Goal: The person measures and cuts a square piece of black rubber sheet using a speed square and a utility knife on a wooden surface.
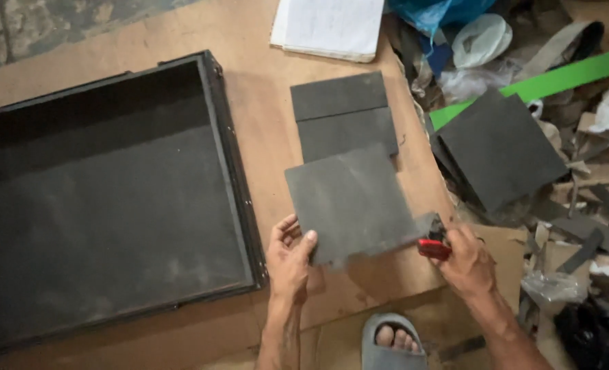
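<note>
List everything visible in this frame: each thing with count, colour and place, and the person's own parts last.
Shallow tray-like case: one, black, left on the brown board.
Square foam sheet: one, dark grey, centre, held at its near edge.
Flat foam sheets: two, dark grey, overlapping, behind the held one.
Stacked foam sheets: a few, dark grey, right.
Red-handled cutter: one, at the held sheet's near right corner.
Paper pad: one, white, top.
Strip: one, bright green, top right.
Plastic bag: one, blue, top.
Scraps and offcuts: many, mixed, right edge.
Sandalled foot: one, grey sandal, bottom.
Left hand: grips the held sheet.
Right hand: grips the cutter.
</note>
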